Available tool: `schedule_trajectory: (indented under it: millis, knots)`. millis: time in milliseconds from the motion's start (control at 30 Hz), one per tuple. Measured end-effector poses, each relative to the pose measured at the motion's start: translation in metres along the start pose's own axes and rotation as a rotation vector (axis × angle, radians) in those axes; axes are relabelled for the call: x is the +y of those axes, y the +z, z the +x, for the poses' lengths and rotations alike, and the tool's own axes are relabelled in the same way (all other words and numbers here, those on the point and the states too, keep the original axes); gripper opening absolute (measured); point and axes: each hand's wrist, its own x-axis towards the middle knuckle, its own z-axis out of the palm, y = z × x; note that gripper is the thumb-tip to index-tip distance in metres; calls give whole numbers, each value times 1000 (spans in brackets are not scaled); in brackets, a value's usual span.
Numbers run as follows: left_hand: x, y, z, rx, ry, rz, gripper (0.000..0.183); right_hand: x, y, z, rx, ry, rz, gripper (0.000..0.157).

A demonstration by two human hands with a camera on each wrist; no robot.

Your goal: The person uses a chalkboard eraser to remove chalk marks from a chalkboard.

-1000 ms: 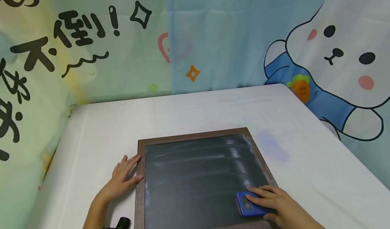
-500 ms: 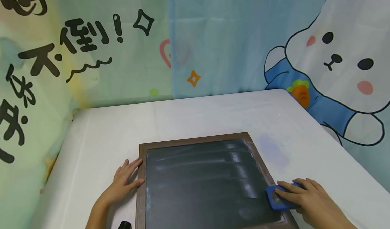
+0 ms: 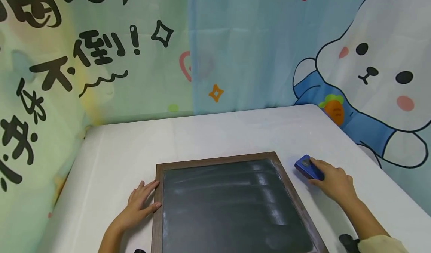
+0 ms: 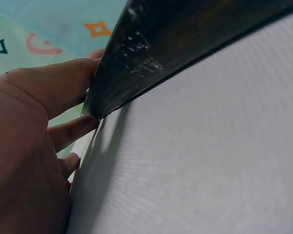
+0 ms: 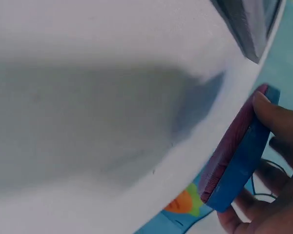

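A chalkboard (image 3: 229,204) with a brown wooden frame lies on the white table, its dark surface showing faint pale streaks. My left hand (image 3: 133,210) touches the frame's left side with extended fingers and thumb. In the left wrist view, the fingers meet the scuffed outer edge of the frame (image 4: 151,53). To the right of the board, my right hand (image 3: 335,184) holds a blue board eraser (image 3: 304,166) between thumb and fingers. The right wrist view shows the eraser raised off the tabletop, with its reddish-purple pad (image 5: 234,141) facing the table.
A white cloth covers the table (image 3: 202,137). Printed curtains (image 3: 242,58) hang along its back and sides. A black object (image 3: 349,241) shows beside the right wrist, and a small dark one (image 3: 139,250) at the bottom near the left forearm.
My right hand has carried the eraser from the board's lower right, across the frame, to above the table at the right. The left hand keeps its place at the frame; the view tilts slightly upward.
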Motion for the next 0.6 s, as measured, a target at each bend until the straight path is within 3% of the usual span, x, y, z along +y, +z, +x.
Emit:
schedule_trajectory:
  millis: [233,367,467,600]
  knots:
    - [-9,2,-5,13,-41,-10,62,-6,26,29,-110,54,24,83]
    - [-13,11,-5,-51,-103,-14,64,0,34,24,-164,85,22,92]
    - [-11,15,0,-86,-129,19,64,4,36,19,-132,76,-7,95]
    - [5,18,13,-89,-140,132,65,-9,40,8,-71,-11,9,90]
